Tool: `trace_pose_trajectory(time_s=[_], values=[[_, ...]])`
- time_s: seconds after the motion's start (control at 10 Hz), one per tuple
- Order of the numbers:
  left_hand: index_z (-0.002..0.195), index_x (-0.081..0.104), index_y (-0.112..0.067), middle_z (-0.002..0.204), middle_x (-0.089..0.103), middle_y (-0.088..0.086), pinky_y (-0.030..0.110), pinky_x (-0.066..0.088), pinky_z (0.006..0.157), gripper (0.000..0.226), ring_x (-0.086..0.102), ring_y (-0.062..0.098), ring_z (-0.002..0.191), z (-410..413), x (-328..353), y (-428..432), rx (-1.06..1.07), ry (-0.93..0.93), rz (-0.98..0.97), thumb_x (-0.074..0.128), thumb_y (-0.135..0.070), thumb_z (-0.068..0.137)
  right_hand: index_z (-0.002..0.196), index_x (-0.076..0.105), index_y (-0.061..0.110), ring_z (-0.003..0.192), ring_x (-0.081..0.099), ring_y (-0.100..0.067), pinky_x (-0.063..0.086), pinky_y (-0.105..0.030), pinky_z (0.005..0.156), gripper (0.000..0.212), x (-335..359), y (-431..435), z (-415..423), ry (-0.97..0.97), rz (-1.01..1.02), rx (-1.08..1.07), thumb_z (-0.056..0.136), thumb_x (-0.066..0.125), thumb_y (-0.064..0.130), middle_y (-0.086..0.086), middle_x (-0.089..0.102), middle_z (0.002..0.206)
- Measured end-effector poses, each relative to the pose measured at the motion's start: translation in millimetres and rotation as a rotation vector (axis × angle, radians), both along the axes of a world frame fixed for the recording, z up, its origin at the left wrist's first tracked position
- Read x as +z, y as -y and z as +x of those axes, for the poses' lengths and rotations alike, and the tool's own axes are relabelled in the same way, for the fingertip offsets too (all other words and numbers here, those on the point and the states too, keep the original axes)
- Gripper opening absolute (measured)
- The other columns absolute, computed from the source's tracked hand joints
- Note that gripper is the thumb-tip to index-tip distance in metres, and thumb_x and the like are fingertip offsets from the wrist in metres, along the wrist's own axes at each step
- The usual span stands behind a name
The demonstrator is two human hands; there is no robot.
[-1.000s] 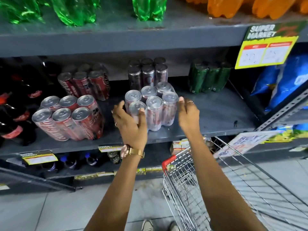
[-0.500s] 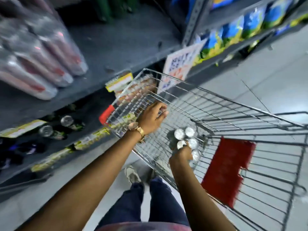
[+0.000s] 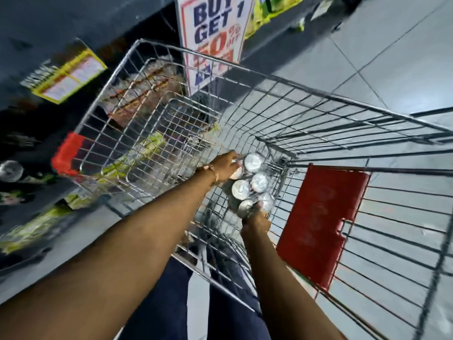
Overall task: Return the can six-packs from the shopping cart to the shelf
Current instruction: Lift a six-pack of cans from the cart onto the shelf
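A six-pack of silver-topped cans (image 3: 252,182) stands on the floor of the wire shopping cart (image 3: 306,94), close to the red child-seat flap. My left hand (image 3: 224,165) is pressed against the pack's far end, fingers curled on a can. My right hand (image 3: 255,220) grips the pack's near end. Both arms reach down into the cart basket. The dark grey shelf (image 3: 73,23) runs along the top left, blurred.
A red flap (image 3: 321,222) hangs inside the cart on the right. A "Buy 1 Get 1" sign (image 3: 215,33) and a yellow price tag (image 3: 69,76) hang off the shelf edge. A red corner bumper (image 3: 67,153) sits on the cart. Grey tiled floor lies to the right.
One second ago both hands were at a six-pack on the shelf. The view swung down to the cart, and both hands have now closed on another six-pack inside it.
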State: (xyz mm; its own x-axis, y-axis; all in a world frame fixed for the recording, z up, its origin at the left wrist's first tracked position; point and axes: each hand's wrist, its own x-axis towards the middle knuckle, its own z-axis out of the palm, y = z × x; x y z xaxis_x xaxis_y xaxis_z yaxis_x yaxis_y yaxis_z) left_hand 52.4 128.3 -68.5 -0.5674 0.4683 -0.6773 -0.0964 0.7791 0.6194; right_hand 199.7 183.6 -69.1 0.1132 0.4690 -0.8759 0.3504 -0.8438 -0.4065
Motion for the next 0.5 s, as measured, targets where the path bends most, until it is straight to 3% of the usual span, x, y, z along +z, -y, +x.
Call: trace_pose_trajectory(time_s=[0.1,0.2,0.3,0.4,0.5], values=[[0.117,0.052,-0.006,0.124,0.057,0.017,0.033,0.045,0.083,0.027,0.054,0.027,0.11,-7.6,1.7,5.0,0.067,0.058,0.072,0.053,-0.016,0.092,0.128,0.053,0.008,0.118,0.056,-0.037,0.049,-0.025,0.09,0.032,15.2,-0.5,7.3,-0.069,-0.032,0.118,0.098,0.045,0.014,-0.021,0.057,0.129],[0.104,0.049,-0.013,0.112,0.053,0.012,0.031,0.045,0.083,0.021,0.05,0.023,0.105,-13.4,11.3,15.4,0.112,0.128,0.093,0.057,-0.004,0.087,0.1,0.06,0.02,0.116,0.059,-0.035,0.05,-0.036,0.095,0.012,37.2,1.8,-0.8,-0.077,-0.074,0.107,0.098,0.048,0.017,-0.017,0.06,0.123],[0.093,0.05,-0.013,0.122,0.051,0.015,0.039,0.05,0.094,0.019,0.052,0.029,0.115,-13.8,23.0,34.6,0.249,0.127,0.156,0.058,0.003,0.085,0.123,0.057,0.0,0.097,0.063,-0.028,0.052,-0.041,0.092,0.041,55.2,-7.0,-19.6,0.046,-0.032,0.051,0.088,0.067,0.018,-0.015,0.065,0.113],[0.075,0.048,-0.024,0.108,0.047,-0.005,0.023,0.045,0.076,0.03,0.048,0.015,0.103,-7.7,52.1,57.8,0.417,0.096,0.225,0.057,0.002,0.085,0.113,0.06,0.006,0.079,0.061,-0.023,0.05,-0.031,0.063,0.031,83.8,-9.4,-25.1,0.035,0.104,0.312,0.089,0.065,0.025,-0.009,0.063,0.094],[0.081,0.053,-0.009,0.087,0.052,0.006,0.023,0.042,0.068,0.01,0.05,0.019,0.085,-2.3,98.3,79.6,0.562,0.032,0.326,0.059,-0.009,0.089,0.094,0.061,0.003,0.076,0.056,-0.025,0.043,-0.032,0.063,0.034,115.4,-9.7,-31.7,-0.08,0.2,0.468,0.083,0.069,0.034,-0.012,0.058,0.088]])
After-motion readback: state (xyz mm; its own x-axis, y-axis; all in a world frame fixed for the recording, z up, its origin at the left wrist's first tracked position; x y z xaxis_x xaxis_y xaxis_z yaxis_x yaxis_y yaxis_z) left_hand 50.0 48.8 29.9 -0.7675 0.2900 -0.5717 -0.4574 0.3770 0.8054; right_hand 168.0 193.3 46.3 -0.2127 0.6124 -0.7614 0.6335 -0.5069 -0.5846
